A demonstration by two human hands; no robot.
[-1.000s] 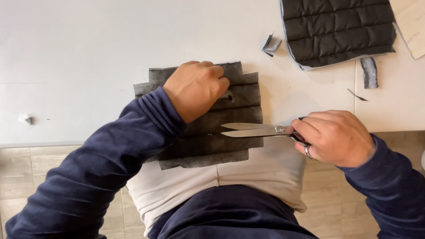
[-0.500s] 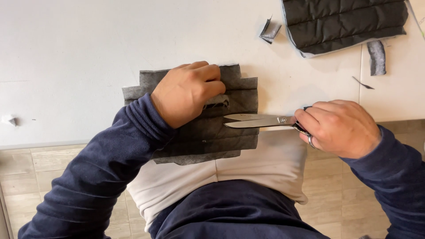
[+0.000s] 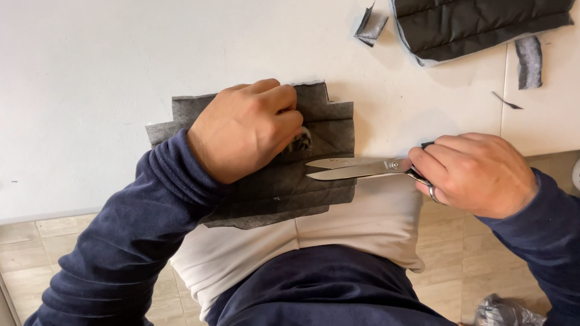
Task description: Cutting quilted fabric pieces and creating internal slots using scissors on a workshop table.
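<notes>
A dark grey quilted fabric piece [image 3: 284,187] lies at the near edge of the white table [image 3: 109,72], partly hanging over it. My left hand [image 3: 244,130] presses down on its upper middle with the fingers curled. My right hand [image 3: 477,175] grips the handles of metal scissors [image 3: 356,169]. The blades point left, slightly apart, with their tips over the fabric's right side.
A larger black quilted panel [image 3: 477,24] lies at the far right of the table. Small grey offcuts sit near it: one scrap [image 3: 370,25] left of the panel, a strip [image 3: 530,61] below it and a thin sliver [image 3: 506,102]. Tiled floor shows below.
The scissors have moved left, their tips now over the fabric's right side. My left hand stays pressed on the piece. The view has shifted, so the fabric sits higher and more central.
</notes>
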